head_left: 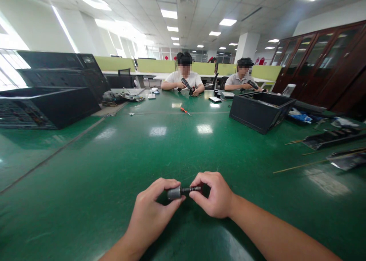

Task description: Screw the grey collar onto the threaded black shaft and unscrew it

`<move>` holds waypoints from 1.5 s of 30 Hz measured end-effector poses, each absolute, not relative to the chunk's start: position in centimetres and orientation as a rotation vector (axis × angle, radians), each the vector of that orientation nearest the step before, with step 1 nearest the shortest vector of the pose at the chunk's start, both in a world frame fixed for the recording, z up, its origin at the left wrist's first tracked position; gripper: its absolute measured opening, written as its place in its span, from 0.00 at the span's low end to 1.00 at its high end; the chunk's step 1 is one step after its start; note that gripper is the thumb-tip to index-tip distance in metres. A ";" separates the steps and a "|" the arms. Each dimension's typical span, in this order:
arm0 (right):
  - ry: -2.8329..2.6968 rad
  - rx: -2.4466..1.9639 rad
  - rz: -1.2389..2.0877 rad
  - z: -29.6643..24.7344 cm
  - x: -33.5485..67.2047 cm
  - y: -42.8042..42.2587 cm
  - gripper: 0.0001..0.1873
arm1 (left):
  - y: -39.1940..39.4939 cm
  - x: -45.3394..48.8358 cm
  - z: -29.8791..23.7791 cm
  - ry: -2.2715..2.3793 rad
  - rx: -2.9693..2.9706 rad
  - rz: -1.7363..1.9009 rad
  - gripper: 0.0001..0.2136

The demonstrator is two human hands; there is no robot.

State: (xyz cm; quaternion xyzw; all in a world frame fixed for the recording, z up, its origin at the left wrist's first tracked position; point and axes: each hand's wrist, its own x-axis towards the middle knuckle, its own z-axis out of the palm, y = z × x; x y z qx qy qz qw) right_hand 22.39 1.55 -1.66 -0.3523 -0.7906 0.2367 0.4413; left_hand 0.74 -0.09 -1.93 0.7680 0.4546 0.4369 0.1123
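Just above the near edge of the green table (120, 161), both my hands hold one small part between them. My left hand (153, 211) pinches its grey metal cylinder end (174, 193) with thumb and fingers. My right hand (214, 194) is closed on the thin black shaft (191, 189) that sticks out of that cylinder to the right. The part lies level, slightly off the table surface.
Stacked black computer cases (51, 89) fill the far left. A black open case (260, 110) stands at right, with black panels and thin rods (328, 139) beyond. A red-handled screwdriver (185, 110) lies mid-table. Two people (184, 79) sit at the far side holding tools.
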 end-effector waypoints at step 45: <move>-1.939 -0.916 0.619 -1.5 22.5 1.5 0.02 | 0.0 0.6 -1.6 1.342 2.227 1.306 0.09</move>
